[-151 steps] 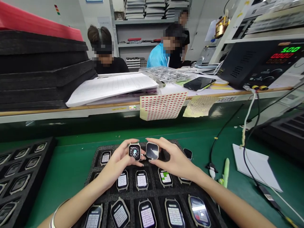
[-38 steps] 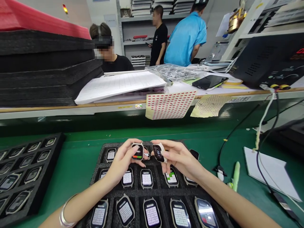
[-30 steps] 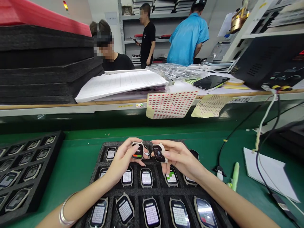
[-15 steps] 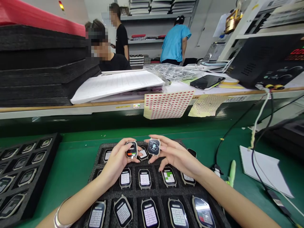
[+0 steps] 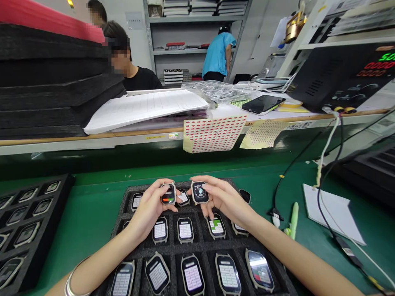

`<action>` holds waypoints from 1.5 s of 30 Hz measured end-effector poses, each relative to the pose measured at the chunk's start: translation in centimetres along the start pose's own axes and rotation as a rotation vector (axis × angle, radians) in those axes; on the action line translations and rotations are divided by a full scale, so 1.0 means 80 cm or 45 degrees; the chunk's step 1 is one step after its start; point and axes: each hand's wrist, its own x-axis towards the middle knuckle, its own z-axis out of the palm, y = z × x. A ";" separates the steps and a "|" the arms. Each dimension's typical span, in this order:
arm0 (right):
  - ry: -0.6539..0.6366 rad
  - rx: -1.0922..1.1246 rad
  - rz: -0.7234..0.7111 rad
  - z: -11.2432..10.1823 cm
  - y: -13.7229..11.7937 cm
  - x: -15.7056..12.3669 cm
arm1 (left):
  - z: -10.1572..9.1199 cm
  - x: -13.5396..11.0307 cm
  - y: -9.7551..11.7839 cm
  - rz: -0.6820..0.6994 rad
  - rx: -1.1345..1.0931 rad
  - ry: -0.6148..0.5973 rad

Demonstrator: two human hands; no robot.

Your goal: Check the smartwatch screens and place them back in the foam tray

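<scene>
My left hand (image 5: 147, 210) grips a smartwatch body (image 5: 168, 194) whose screen shows a red and green bar. My right hand (image 5: 226, 200) grips a second smartwatch body (image 5: 200, 192) with a round dial on its screen. Both hands hover side by side over the far rows of a black foam tray (image 5: 205, 243). The tray holds several more watch bodies with lit screens, such as one (image 5: 185, 229) just below my hands. A bangle circles my left wrist (image 5: 71, 279).
A second black foam tray (image 5: 46, 222) of watches lies at the left. A green pen (image 5: 293, 220), cables (image 5: 321, 197) and white paper (image 5: 335, 213) lie at the right on the green mat. A raised shelf (image 5: 123, 139) carries paper, sticker sheets and a phone. People stand and sit beyond it.
Over the last second both hands stayed together above the tray. My right hand's watch now faces up more, its dial showing, and my fingers shifted around it. People in the background walked off.
</scene>
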 end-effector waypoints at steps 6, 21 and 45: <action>0.016 -0.082 -0.074 0.007 0.000 -0.006 | 0.001 -0.004 -0.001 0.042 0.023 -0.012; 0.028 -0.086 -0.163 0.010 0.002 -0.012 | 0.000 -0.005 -0.006 0.060 0.032 -0.114; 0.054 -0.141 -0.200 0.025 -0.003 -0.028 | 0.002 -0.013 -0.001 0.186 0.200 -0.235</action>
